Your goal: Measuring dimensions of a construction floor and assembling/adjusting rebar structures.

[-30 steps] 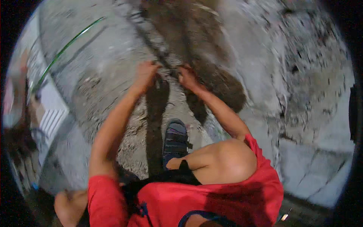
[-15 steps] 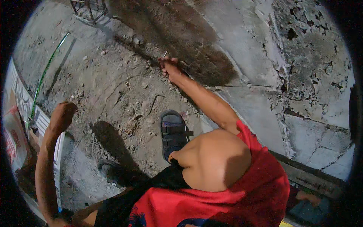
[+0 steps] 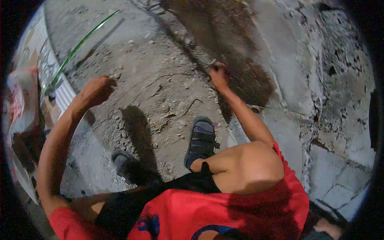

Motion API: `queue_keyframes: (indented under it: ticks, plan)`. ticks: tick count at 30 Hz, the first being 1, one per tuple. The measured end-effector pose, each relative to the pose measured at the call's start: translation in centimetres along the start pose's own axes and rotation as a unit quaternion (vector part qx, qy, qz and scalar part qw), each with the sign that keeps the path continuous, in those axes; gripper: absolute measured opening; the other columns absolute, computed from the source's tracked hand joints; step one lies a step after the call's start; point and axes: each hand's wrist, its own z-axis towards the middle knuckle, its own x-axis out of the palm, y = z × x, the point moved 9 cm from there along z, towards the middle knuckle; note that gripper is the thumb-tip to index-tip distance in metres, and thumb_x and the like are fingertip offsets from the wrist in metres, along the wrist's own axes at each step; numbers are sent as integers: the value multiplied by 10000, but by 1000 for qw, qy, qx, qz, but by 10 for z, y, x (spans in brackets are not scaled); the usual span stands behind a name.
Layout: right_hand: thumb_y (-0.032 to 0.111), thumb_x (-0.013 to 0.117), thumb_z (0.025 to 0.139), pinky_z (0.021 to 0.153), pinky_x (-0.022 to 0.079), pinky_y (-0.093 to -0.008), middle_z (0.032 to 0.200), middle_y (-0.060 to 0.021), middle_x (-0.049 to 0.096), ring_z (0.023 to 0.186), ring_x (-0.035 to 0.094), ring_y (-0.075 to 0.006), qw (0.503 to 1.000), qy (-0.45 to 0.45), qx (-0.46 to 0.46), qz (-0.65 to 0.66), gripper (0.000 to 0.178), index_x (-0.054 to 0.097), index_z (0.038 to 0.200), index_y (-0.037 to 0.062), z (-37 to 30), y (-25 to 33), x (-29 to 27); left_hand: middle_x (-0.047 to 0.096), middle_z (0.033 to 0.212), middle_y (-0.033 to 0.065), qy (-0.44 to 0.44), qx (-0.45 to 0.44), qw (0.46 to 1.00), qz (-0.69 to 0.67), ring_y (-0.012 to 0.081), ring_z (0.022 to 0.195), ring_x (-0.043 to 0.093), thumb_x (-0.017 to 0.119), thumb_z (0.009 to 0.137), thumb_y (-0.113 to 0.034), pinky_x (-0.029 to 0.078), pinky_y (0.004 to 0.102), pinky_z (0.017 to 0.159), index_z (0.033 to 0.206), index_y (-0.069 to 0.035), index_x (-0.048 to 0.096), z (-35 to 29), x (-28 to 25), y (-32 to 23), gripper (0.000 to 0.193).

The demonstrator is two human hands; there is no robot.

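My left hand [image 3: 99, 91] hovers over the rubble-strewn ground at the left, its fingers curled in. Whether anything is inside them is hidden. To its left, a long green strip [image 3: 82, 41], bowed like a tape measure blade, rises from beside a white ribbed panel [image 3: 64, 96]. My right hand [image 3: 220, 77] is farther off, near the edge of a dark damp patch [image 3: 250, 66]. Its fingers are closed on a thin pale stick [image 3: 213, 61], too small to tell what kind. A bent thin rod [image 3: 193, 105] lies on the ground between my hands and my sandalled foot [image 3: 201, 138].
Loose stones and dirt [image 3: 160, 100] cover the middle ground. A cracked, crumbling concrete surface [image 3: 340, 80] runs along the right. At the far left stands a white and red sack [image 3: 24, 100]. My other foot [image 3: 125, 162] is at the lower left.
The view has swung, so the ground appears farther right. My left hand has moved forward and right, away from the green strip. My right hand still grips the pale stick.
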Motion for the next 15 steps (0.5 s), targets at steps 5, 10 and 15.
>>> queue_keyframes:
  ticks: [5, 10, 15]
  plan:
    - [165, 592, 769, 705, 444, -441, 831, -203, 568, 818, 541, -389, 941, 95, -323, 23, 190, 591, 907, 34, -18, 111, 85, 605, 868, 178, 22, 18, 993, 114, 341, 756, 588, 554, 776, -97, 473, 407, 662, 948, -37, 614, -59, -35, 13, 191]
    - [107, 563, 722, 625, 428, -362, 752, -161, 517, 692, 529, -285, 937, 165, -307, -38, 185, 562, 892, 34, 14, 81, 48, 602, 830, 147, -160, -1, 987, 0, 291, 757, 604, 565, 757, -30, 482, 370, 667, 934, -40, 615, -144, -93, -11, 184]
    - [9, 567, 743, 587, 447, -353, 755, -166, 566, 698, 586, -296, 919, 200, -322, -108, 152, 594, 887, 48, 7, 101, 69, 642, 894, 151, -242, -164, 943, -157, 215, 818, 619, 598, 786, -79, 477, 333, 746, 976, -18, 621, -265, -7, 44, 201]
